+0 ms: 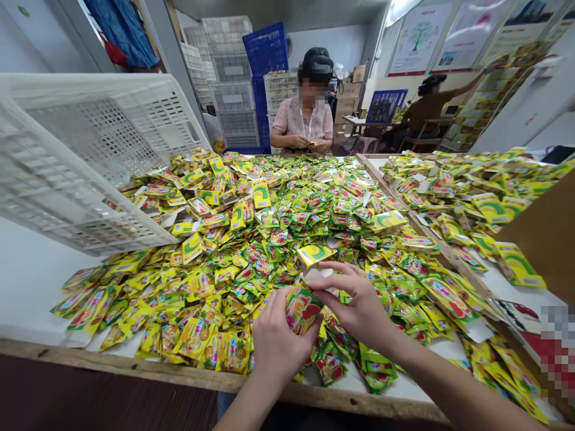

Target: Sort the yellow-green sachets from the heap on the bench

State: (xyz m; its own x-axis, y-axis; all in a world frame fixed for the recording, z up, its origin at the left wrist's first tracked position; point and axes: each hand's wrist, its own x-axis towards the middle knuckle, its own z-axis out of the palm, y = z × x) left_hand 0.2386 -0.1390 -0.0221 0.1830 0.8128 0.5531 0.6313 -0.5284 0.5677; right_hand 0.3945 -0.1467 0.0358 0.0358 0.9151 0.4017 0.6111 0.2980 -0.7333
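I see L hand curled round the box at 6 o'clock, prob to steady it; R hand pinches its white flap, nearly closed, likely for control. Crate tilts at 10 o'clock, packets heaped alongside, maybe w/in easy reach.

Before me, small yellow-and-green plastic packets lie heaped on the white, wood-edged table. At my left, the white, rectangular plastic crate stands tilted beside them; at my right runs the brown wooden strip; behind them, 1 person in pink.
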